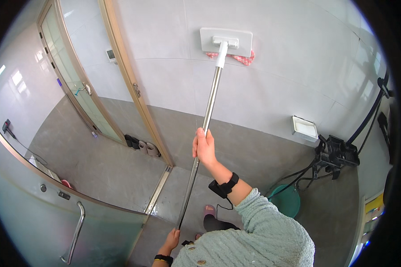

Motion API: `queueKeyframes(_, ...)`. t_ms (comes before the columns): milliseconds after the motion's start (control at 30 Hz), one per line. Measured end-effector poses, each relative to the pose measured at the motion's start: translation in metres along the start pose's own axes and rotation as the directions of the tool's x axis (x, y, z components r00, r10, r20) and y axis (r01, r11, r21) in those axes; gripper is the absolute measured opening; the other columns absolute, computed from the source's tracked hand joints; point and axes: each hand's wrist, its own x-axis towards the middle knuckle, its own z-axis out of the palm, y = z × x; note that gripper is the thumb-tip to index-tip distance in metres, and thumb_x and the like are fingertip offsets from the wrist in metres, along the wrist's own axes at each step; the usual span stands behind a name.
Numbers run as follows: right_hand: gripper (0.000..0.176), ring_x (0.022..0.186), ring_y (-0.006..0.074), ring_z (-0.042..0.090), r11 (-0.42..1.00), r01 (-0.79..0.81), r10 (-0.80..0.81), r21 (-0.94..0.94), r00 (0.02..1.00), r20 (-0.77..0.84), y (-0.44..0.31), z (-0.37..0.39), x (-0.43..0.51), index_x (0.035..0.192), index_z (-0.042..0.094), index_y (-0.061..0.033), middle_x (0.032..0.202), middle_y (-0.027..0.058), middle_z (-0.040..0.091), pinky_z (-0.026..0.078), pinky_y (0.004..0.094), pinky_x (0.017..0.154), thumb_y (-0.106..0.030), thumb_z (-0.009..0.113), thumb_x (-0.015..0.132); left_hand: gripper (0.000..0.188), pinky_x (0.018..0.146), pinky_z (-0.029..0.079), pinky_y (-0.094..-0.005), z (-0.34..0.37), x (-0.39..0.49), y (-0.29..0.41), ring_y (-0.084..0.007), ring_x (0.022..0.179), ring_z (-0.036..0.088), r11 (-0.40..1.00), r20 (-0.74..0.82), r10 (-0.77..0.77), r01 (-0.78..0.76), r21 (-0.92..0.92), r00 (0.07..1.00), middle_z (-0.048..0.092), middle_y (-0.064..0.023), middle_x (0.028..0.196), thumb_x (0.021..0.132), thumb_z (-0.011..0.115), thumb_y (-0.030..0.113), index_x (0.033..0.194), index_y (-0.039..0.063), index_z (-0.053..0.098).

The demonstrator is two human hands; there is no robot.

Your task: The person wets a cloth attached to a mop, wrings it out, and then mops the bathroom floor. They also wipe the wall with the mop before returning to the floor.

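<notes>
A flat mop's white rectangular head [242, 46] rests against the light upper wall, with a red-and-white cloth [245, 59] showing below its lower edge. Its metal pole [213, 93] slants down to the left. My right hand [205, 145] grips the pole around its middle, thumb along it. Lower down, my left hand [173, 238] closes round the pole's bottom end. Each wrist wears a black strap.
On the right are a white soap holder [304, 129], a black shower fixture [342, 152] with hoses, and a green bucket [287, 202]. A glass door with a metal handle [78, 227] stands at left; slippers [148, 148] lie by the wooden frame.
</notes>
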Motion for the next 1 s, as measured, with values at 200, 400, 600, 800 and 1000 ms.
queueKeyframes(200, 0.031, 0.032, 0.0118, 0.041, 0.984, -0.174, 0.174, -0.045, 0.985, -0.008, 0.065, -0.013, -0.045, 0.087, 0.037, -0.0054, 0.047, 0.0024, 0.042, 0.034, 0.0257, 0.031, -0.035, 0.041, 0.091, 0.045, 0.065, 0.042, -0.0429, 0.013, -0.059, -0.049, -0.0407, 0.073, 0.053, 0.995, 0.074, -0.045, 0.037, 0.095, 0.996, 0.056, -0.0213, 0.073, 0.09, 0.034, 0.038, 0.079, -0.002, 0.05)
queueKeyframes(400, 0.026, 0.032, 0.013, 0.042, 0.903, -0.423, 0.407, -0.075, 0.899, -0.163, 0.129, -0.014, -0.101, 0.086, 0.037, -0.0043, 0.047, 0.0034, 0.042, 0.035, 0.0277, 0.029, -0.029, 0.044, 0.091, 0.046, 0.064, 0.041, -0.044, 0.015, -0.132, -0.09, -0.0422, 0.072, 0.053, 0.961, -0.026, -0.174, 0.175, 0.212, 0.984, 0.057, -0.0213, 0.073, 0.091, 0.033, 0.038, 0.08, -0.002, 0.051)
queueKeyframes(600, 0.025, 0.03, 0.0132, 0.043, 0.953, -0.278, 0.268, -0.123, 0.959, -0.093, 0.127, -0.001, -0.092, 0.084, 0.034, -0.0064, 0.047, 0.0036, 0.042, 0.035, 0.0265, 0.028, -0.028, 0.042, 0.091, 0.046, 0.058, 0.039, -0.0446, -0.015, -0.156, -0.041, -0.0425, 0.067, 0.052, 0.969, -0.015, -0.161, 0.161, 0.187, 0.987, 0.057, -0.0206, 0.068, 0.091, 0.033, 0.037, 0.079, -0.002, 0.053)
queueKeyframes(800, 0.021, 0.031, 0.0128, 0.043, 0.948, -0.313, 0.311, -0.049, 0.949, -0.05, 0.118, -0.005, -0.094, 0.09, 0.034, -0.006, 0.048, 0.0033, 0.042, 0.036, 0.026, 0.03, -0.025, 0.042, 0.091, 0.051, 0.052, 0.038, -0.0341, -0.027, -0.173, 0.013, -0.0188, 0.053, 0.046, 0.964, 0.081, -0.26, 0.263, -0.027, 0.962, 0.05, -0.0085, 0.056, 0.091, 0.036, 0.042, 0.069, -0.001, 0.052)
queueKeyframes(1000, 0.02, 0.033, 0.0156, 0.045, 0.891, -0.442, 0.434, -0.102, 0.896, -0.091, 0.156, -0.028, -0.121, 0.091, 0.034, -0.0032, 0.049, 0.0045, 0.044, 0.038, 0.0297, 0.033, -0.02, 0.044, 0.088, 0.058, 0.047, 0.036, -0.0302, -0.025, -0.2, 0.04, -0.0151, 0.049, 0.046, 0.891, 0.1, -0.449, 0.453, -0.029, 0.888, 0.047, -0.0028, 0.052, 0.091, 0.033, 0.048, 0.06, 0.002, 0.049)
